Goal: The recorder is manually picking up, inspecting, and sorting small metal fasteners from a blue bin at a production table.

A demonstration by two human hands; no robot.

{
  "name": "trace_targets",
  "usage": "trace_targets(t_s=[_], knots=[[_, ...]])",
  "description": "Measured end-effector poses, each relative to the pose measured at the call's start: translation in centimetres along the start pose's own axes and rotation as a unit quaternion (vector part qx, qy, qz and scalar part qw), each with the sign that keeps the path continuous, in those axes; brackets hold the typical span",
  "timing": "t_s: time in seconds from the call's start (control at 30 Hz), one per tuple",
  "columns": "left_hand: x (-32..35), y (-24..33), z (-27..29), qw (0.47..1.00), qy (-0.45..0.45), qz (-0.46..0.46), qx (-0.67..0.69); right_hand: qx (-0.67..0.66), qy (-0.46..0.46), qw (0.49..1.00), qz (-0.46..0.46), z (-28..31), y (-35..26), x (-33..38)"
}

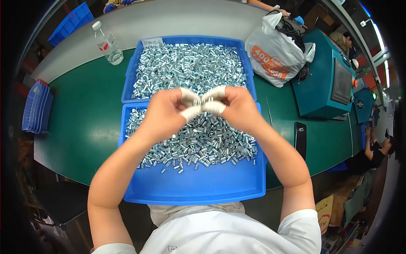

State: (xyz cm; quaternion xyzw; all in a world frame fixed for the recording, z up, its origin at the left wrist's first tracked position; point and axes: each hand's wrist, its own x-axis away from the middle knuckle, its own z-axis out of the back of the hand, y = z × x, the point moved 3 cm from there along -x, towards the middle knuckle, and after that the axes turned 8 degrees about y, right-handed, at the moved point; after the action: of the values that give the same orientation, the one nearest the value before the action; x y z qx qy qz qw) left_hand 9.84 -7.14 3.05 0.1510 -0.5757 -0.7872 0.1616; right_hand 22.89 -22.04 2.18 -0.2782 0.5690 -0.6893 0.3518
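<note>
My left hand and my right hand meet above the line where two blue trays adjoin. White finger covers wrap the thumb and fingertips of both. Pinched between the fingertips of both hands is a short row of small shiny metal sleeves, somewhat blurred. Below my hands, the near blue tray holds a heap of loose metal sleeves over its far part, its near part showing bare blue. Beyond them, the far blue tray is spread full of similar silvery sleeves.
A clear plastic bottle stands at the far left, with stacked blue bins left of it. To the right are a white plastic bag, a teal machine with a screen and a black phone. Other people work beyond.
</note>
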Motion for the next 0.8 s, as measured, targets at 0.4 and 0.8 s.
trace_targets(t_s=[0.4,0.8], knots=[[5.0,1.8,-2.5,0.979,0.023,-0.181,-0.095,-0.070,0.046,0.997,0.001,-0.2,1.0,4.0],[5.9,0.4,-3.7,0.919,0.011,-0.343,-0.195,-0.169,-0.027,0.977,-0.130,-1.7,2.4,7.4]])
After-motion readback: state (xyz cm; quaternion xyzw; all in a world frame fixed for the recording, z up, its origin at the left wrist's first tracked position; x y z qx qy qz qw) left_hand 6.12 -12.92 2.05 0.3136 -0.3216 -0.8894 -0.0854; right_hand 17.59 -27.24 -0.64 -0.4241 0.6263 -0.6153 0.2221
